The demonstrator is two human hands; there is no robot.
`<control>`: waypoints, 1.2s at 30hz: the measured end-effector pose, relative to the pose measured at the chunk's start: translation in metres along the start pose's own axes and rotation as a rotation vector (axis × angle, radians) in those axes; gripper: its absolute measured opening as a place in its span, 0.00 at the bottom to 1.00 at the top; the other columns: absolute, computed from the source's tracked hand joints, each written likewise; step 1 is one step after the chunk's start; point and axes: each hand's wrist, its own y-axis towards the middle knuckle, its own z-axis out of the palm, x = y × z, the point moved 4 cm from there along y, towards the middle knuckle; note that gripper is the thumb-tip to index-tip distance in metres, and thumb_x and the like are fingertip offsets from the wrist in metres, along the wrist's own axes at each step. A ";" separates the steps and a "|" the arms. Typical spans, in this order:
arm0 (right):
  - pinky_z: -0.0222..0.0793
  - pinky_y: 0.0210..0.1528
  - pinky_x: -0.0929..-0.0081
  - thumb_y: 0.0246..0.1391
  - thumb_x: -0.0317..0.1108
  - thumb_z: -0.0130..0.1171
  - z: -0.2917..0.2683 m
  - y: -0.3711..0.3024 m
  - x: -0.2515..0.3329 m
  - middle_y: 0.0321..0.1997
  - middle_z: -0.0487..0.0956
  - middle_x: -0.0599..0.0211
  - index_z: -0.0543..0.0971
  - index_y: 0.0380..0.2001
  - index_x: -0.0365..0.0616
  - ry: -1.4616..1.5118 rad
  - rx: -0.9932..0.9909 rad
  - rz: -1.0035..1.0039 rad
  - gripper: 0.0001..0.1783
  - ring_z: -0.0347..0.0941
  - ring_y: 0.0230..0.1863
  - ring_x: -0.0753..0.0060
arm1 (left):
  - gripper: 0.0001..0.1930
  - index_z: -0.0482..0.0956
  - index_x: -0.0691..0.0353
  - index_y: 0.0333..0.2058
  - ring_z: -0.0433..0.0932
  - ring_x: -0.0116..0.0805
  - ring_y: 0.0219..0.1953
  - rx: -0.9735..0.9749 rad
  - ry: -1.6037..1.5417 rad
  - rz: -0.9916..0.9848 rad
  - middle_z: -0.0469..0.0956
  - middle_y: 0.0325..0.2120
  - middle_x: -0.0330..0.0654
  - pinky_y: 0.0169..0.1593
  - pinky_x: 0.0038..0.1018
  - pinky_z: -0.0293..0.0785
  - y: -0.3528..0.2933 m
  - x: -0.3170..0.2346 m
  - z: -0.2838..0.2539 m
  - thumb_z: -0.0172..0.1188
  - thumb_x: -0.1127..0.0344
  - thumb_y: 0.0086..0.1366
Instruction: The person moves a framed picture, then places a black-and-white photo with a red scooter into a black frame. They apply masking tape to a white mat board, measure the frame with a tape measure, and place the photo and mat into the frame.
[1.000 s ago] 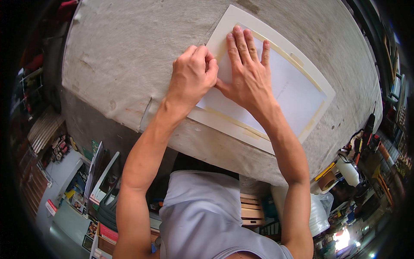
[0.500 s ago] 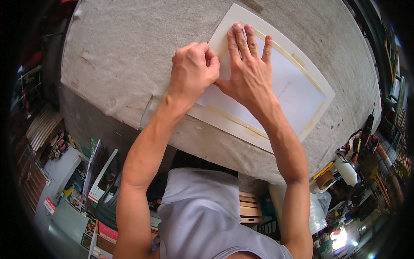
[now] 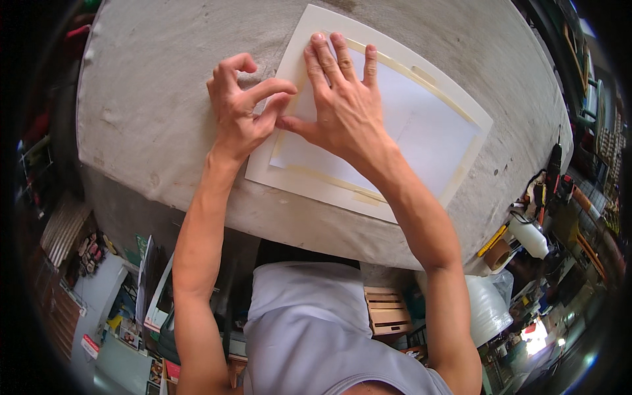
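A white mat board (image 3: 461, 161) lies tilted on the cloth-covered table. On it is a white sheet of paper (image 3: 415, 125), edged with strips of pale yellow masking tape (image 3: 329, 179). My right hand (image 3: 345, 102) lies flat on the sheet's left part, fingers spread toward the far edge and thumb out to the left. At the board's left edge is my left hand (image 3: 240, 108), its fingers bent but apart. Its thumb and index finger are over the tape along that side, close to my right thumb. Nothing shows between them.
Grey, stained cloth (image 3: 151, 118) covers the wide table. To the lower right are a white bottle (image 3: 528, 238), a roll of brown tape (image 3: 498, 255) and a clear plastic-wrapped roll (image 3: 487, 309). A wooden crate (image 3: 387, 311) stands below the table's near edge.
My left hand has gone from a closed pinch to spread fingers and moved left. The right hand stays flat on the sheet. Board and table appear shifted left in the view.
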 end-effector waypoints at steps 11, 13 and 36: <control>0.28 0.71 0.33 0.39 0.68 0.64 0.001 -0.001 0.001 0.71 0.59 0.52 0.66 0.63 0.33 0.015 0.015 0.010 0.57 0.48 0.75 0.51 | 0.11 0.79 0.46 0.34 0.71 0.33 0.45 -0.038 0.223 0.077 0.75 0.36 0.31 0.47 0.32 0.60 0.011 0.002 0.004 0.68 0.63 0.50; 0.28 0.71 0.32 0.39 0.69 0.64 0.002 -0.001 0.001 0.72 0.59 0.52 0.66 0.62 0.33 0.012 0.017 0.012 0.57 0.48 0.75 0.51 | 0.12 0.79 0.46 0.35 0.72 0.32 0.43 -0.034 0.292 0.077 0.77 0.34 0.29 0.47 0.31 0.61 0.009 0.003 0.008 0.68 0.60 0.52; 0.76 0.36 0.74 0.56 0.27 0.60 -0.067 -0.027 -0.132 0.33 0.80 0.67 0.83 0.36 0.44 0.083 0.004 0.175 0.06 0.79 0.32 0.70 | 0.18 0.84 0.31 0.45 0.48 0.44 0.71 0.325 0.143 0.084 0.57 0.68 0.38 0.71 0.49 0.35 -0.002 0.015 -0.005 0.69 0.52 0.53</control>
